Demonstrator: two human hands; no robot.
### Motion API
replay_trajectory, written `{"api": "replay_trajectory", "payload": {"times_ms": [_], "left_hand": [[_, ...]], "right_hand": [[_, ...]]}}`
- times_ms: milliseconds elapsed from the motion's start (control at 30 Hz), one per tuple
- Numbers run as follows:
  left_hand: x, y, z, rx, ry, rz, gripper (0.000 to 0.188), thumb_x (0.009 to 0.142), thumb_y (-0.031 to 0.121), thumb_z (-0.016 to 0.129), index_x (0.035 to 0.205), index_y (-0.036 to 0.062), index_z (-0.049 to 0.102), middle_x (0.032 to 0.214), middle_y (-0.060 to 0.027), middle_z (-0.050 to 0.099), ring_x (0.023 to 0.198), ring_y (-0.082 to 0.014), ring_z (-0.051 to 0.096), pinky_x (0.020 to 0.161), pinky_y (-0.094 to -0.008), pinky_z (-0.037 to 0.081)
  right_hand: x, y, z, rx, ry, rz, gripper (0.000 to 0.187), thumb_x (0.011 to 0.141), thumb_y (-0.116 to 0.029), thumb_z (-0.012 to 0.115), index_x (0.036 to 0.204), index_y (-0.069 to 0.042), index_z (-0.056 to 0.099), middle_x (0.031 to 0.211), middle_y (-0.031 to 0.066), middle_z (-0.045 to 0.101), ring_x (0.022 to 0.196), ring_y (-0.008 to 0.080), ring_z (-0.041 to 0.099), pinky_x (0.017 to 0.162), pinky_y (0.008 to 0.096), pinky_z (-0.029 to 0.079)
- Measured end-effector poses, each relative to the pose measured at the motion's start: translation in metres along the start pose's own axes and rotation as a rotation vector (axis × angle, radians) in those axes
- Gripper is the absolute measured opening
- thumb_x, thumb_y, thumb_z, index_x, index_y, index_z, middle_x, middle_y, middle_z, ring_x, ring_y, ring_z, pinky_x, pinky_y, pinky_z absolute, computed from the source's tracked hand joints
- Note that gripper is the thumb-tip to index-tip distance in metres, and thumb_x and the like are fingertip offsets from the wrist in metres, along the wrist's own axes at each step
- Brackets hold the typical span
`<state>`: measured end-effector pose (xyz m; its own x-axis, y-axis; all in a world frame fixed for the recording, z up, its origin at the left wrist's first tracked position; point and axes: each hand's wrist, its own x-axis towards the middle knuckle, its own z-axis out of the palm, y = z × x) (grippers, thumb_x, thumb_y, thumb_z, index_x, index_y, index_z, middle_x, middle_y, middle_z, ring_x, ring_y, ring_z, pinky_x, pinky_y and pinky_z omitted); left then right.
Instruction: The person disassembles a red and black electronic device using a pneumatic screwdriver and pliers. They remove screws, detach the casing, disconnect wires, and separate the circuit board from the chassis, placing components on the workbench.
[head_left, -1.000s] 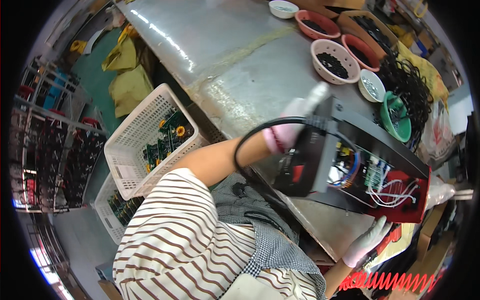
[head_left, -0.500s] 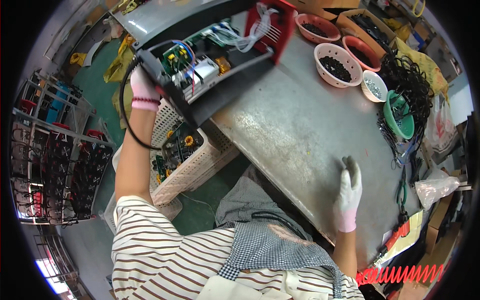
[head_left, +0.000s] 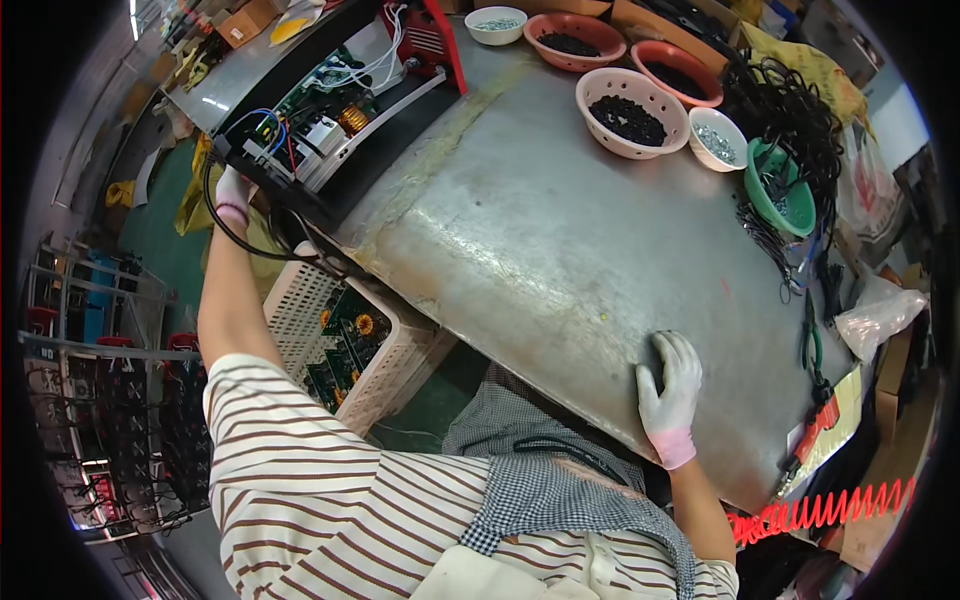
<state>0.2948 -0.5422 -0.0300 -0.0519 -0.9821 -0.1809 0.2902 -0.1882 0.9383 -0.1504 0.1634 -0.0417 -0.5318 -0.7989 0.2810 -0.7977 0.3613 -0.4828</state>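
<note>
An electrical unit without its cover [head_left: 322, 135] rests at the far left of the metal table [head_left: 500, 230]. It has a black base, a red slotted end panel, circuit boards, a copper coil and loose wires. My gloved left hand [head_left: 233, 192] grips its near left end; the unit partly hides the fingers. A black cable [head_left: 240, 245] loops down from that end past my wrist. My gloved right hand [head_left: 672, 395] lies on the tabletop near its front edge, holding nothing, fingers stretched out and thumb apart.
Bowls stand along the far side: a pink basket of black parts [head_left: 632, 145], red bowls, white bowls and a green basket [head_left: 785, 205]. Black cables [head_left: 800, 130] pile behind. A red-handled tool [head_left: 820, 432] lies at right. Below left, a white crate [head_left: 375, 385] holds circuit boards.
The unit has moved left and away from me, down from a tilted hold onto the table. My right hand has shifted slightly left and flattened on the tabletop.
</note>
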Motion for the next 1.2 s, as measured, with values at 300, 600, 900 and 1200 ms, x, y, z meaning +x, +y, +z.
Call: {"api": "replay_trajectory", "payload": {"times_ms": [300,600,900,1200], "left_hand": [[-0.267,-0.098,0.001,0.458,0.282,0.462,0.07,0.102,0.05,0.06,0.144,-0.0056,0.047,0.141,-0.0159,0.055,0.125,-0.0259,0.055,0.111,-0.0395,0.041],[-0.27,-0.16,0.101,0.77,0.082,0.55,0.059,0.094,0.033,0.074,0.134,-0.0082,0.058,0.127,-0.0156,0.067,0.118,-0.0226,0.061,0.105,-0.0355,0.045],[-0.222,-0.137,0.041,0.797,-0.007,0.25,0.045,0.097,0.032,0.071,0.132,0.004,0.063,0.107,-0.0088,0.071,0.088,-0.0227,0.066,0.075,-0.0377,0.056],[-0.31,-0.283,-0.203,1.318,0.161,-0.336,0.089,0.088,0.06,0.067,0.135,-0.0146,0.056,0.135,-0.0325,0.062,0.131,-0.0393,0.059,0.108,-0.0421,0.046]], "right_hand": [[0.001,-0.001,0.001,-0.029,-0.018,-0.042,0.047,0.079,-0.011,0.075,0.123,0.001,0.063,0.132,0.0195,0.06,0.129,0.0402,0.053,0.111,0.0504,0.039],[-0.006,0.007,0.004,-0.043,0.018,-0.107,0.041,0.087,-0.013,0.072,0.125,0.0,0.064,0.136,0.0186,0.06,0.131,0.0384,0.053,0.114,0.0493,0.038],[-0.007,0.015,0.004,-0.028,0.004,-0.192,0.036,0.092,-0.013,0.067,0.123,0.003,0.066,0.131,0.0215,0.064,0.126,0.039,0.057,0.112,0.0469,0.041],[0.017,-0.051,0.035,-0.138,-0.107,-0.451,0.051,0.087,-0.014,0.07,0.134,0.001,0.057,0.14,0.0244,0.055,0.132,0.0445,0.05,0.113,0.0525,0.038]]}}
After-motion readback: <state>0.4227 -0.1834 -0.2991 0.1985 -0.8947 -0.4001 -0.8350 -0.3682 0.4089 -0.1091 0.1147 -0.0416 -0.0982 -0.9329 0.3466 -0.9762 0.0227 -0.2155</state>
